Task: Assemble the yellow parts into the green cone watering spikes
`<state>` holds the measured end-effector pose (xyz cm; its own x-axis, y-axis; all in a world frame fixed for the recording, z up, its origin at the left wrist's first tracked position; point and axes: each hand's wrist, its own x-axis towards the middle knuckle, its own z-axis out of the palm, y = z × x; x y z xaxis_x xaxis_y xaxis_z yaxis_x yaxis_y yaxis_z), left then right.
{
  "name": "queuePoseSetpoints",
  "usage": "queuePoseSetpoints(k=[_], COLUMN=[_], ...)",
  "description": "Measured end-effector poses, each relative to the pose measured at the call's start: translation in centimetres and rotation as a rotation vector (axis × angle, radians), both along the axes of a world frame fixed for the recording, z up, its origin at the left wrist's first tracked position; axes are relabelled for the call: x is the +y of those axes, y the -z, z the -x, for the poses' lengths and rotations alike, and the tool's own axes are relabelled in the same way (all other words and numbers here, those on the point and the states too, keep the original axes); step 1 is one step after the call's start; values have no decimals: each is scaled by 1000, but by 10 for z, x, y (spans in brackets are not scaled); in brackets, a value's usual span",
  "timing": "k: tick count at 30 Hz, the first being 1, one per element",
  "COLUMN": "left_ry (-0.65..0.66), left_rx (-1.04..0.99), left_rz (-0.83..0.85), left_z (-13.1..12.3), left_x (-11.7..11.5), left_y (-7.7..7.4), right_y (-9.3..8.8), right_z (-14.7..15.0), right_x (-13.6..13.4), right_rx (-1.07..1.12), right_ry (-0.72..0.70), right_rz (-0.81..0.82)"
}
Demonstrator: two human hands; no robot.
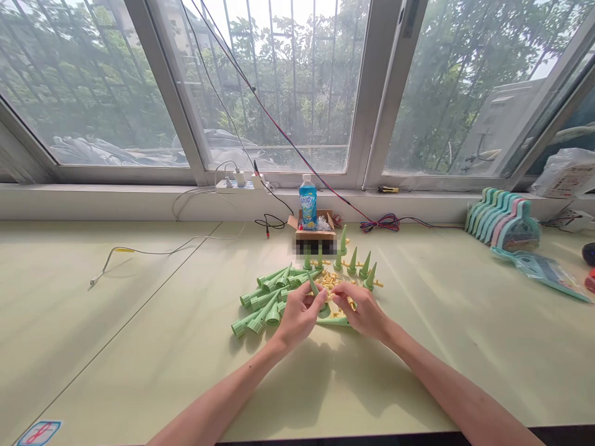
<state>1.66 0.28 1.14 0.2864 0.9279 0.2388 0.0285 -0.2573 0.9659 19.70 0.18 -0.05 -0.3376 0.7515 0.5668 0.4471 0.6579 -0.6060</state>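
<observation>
My left hand (301,313) is closed around a green plastic cone (313,285), its tip pointing up and away. Against the side of that cone, my right hand (361,308) pinches a small yellow plastic piece (330,297). Behind my fingers lies a loose pile of similar yellow pieces (329,280). To the left, several green cones (260,301) lie heaped on their sides. Several more cones (365,265) stand upright beyond my right hand, with yellow pieces sticking out of their sides. Another green cone (335,321) lies flat just below my hands.
A cardboard box (316,235) with a blue bottle (308,204) stands at the back. Bundled cable (381,223) lies right of it, a thin grey cable (153,252) at left. Pastel plastic hanger-like items (502,220) and a packaged one (542,272) sit far right on the table (139,371).
</observation>
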Motion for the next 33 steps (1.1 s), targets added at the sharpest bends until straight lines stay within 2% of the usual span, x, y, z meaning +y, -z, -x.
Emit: queuePoseSetpoints(k=[33], left_ry=[17], left_rx=[-6], left_rz=[8], left_z=[0], left_x=[-2], left_y=[1], right_y=[2], right_z=[0], right_x=[2], right_rx=[-29], right_ry=[22], right_rz=[-5])
